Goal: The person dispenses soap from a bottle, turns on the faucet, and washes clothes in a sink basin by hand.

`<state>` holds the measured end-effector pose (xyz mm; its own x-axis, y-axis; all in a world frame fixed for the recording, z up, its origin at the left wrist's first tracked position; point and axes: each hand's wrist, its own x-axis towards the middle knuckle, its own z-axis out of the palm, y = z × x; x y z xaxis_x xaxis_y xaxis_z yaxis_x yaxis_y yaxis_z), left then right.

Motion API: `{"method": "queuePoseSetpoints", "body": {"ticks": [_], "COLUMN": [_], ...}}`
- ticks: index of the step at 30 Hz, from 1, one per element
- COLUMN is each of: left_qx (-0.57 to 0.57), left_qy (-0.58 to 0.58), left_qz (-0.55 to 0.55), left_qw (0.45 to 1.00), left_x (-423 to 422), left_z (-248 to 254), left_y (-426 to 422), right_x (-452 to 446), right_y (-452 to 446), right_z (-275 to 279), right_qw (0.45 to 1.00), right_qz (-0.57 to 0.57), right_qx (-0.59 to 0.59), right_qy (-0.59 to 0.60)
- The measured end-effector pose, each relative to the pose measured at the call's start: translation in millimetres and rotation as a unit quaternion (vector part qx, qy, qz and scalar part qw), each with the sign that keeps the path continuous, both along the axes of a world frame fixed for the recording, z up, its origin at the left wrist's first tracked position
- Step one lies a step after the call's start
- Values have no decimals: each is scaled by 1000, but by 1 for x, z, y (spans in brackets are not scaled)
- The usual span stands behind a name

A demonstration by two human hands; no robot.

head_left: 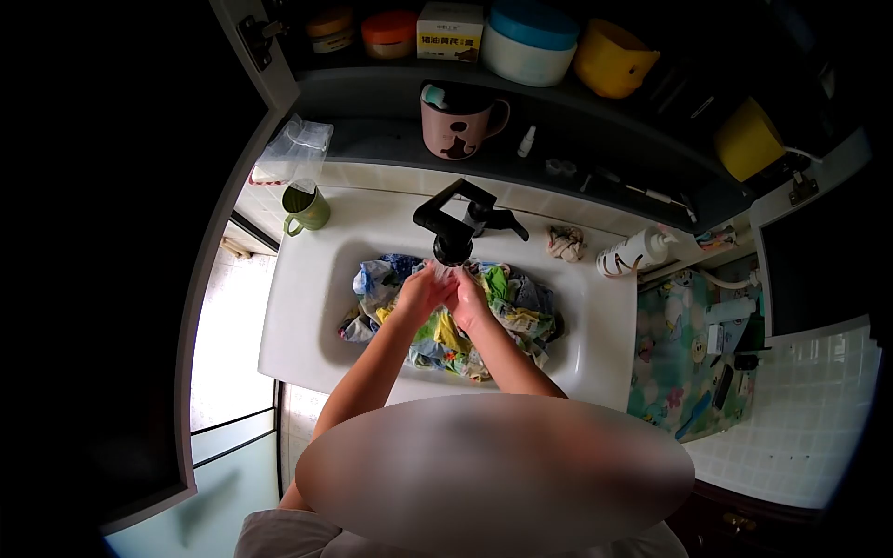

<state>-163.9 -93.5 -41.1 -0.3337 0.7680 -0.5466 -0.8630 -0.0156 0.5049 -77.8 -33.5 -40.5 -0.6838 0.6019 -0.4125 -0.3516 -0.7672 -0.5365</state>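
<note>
Under the black tap (453, 244), water runs onto my two hands, held side by side with the palms turned up. My left hand (427, 291) is open and cupped, with no object in it. Touching it on the right is my right hand (464, 298), also open and cupped, with nothing but water at it. Below both hands a heap of colourful patterned cloths (446, 335) fills the white sink (570, 349). Some of the fingertips are blurred by the stream.
A green mug (306, 210) stands at the sink's back left. At the right are a crumpled cloth (565, 243) and a white pump bottle (634, 253). Above, a dark shelf (372, 139) bears a pink mug (456, 126); jars and a box stand higher up.
</note>
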Motion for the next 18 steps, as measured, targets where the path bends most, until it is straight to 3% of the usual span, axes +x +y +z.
{"method": "queuePoseSetpoints", "body": {"ticks": [6, 12, 16, 18], "left_qx": [36, -60, 89, 118], "left_qy": [36, 103, -55, -59], "left_qz": [-30, -17, -56, -69], "left_qw": [998, 993, 993, 989], "left_x": [-13, -24, -23, -18], "left_z": [-19, -1, -9, -1], "left_y": [-13, -28, -28, -26], "right_x": [6, 5, 0, -4], "right_y": [2, 13, 7, 9], "right_z": [-1, 6, 9, -1], "right_qw": [990, 993, 998, 999], "right_qz": [25, 35, 39, 19], "right_qx": [97, 82, 52, 17], "right_qy": [-99, -78, -11, 41]}}
